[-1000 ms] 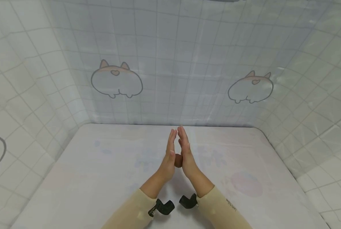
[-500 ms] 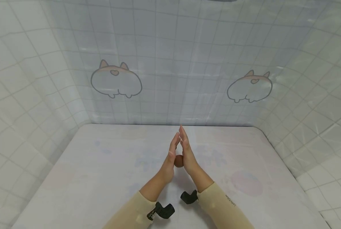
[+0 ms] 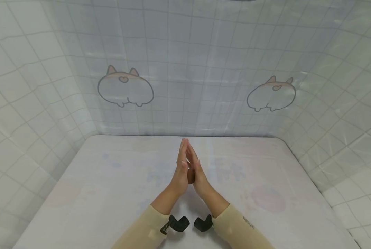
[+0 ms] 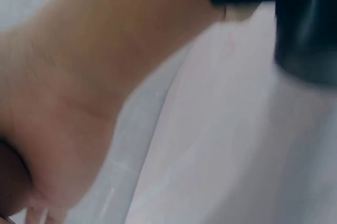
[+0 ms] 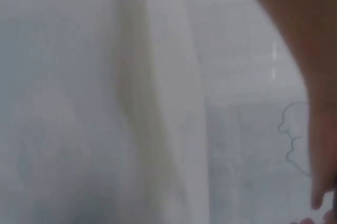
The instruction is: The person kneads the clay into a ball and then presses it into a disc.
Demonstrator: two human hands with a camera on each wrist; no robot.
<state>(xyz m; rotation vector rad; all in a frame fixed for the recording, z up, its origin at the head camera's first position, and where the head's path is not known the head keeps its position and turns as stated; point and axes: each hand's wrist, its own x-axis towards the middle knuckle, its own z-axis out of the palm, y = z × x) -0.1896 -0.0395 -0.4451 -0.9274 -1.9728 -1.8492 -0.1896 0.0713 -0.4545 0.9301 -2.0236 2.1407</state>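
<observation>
A small round brown ball (image 3: 190, 176) is caught between my two palms, low near their heels. My left hand (image 3: 179, 178) presses on it from the left with straight fingers. From the right, the palm of my right hand (image 3: 201, 180) bears against it, its fingers straight as well. The fingertips of both hands meet at the top, forming a narrow peak above the table. In the left wrist view, part of the ball (image 4: 11, 179) shows beside the palm. The right wrist view catches only the edge of the right hand (image 5: 322, 124), and the ball is mostly hidden there.
A pale table (image 3: 110, 193) with faint printed patterns lies beneath the hands. Grid-patterned curtains (image 3: 179, 69) with cartoon animal drawings close it in at the back and sides. A black wrist piece sits at each cream sleeve (image 3: 145, 228).
The hands have slid against each other, left forward and right back, so their fingertips are now level. The ball has shifted slightly left between the palms.
</observation>
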